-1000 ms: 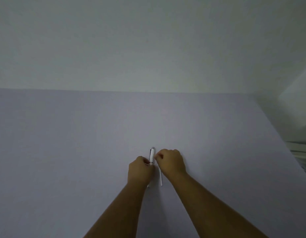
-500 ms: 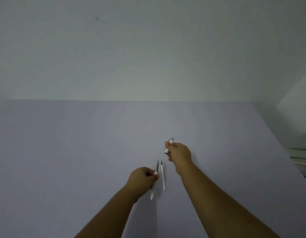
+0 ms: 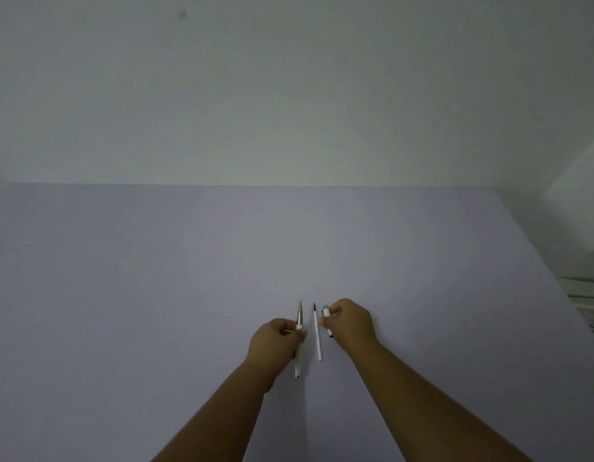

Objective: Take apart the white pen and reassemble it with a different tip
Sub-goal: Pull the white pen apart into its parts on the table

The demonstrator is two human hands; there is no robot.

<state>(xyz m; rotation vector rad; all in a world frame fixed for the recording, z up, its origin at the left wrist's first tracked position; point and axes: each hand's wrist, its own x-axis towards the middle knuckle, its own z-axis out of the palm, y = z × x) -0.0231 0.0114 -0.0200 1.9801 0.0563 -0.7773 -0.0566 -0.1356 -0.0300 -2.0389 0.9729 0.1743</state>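
Observation:
My left hand (image 3: 277,341) grips the white pen body (image 3: 299,341), whose grey metal front and pointed tip face away from me. A thin white refill (image 3: 317,335) with a dark tip lies loose on the pale lilac table (image 3: 155,278), just right of the pen and apart from both hands. My right hand (image 3: 350,320) holds the white pen cap (image 3: 327,320), pinched in its fingers close above the table, right of the refill.
The table's right edge (image 3: 535,261) runs diagonally from the far right corner toward me. Beyond it at the right are stacked pale things (image 3: 589,291). A plain white wall (image 3: 289,95) rises behind the table.
The cap has come off the pen. My right hand carried it up and right, then brought it down beside the refill. My left hand drew the pen body back slightly.

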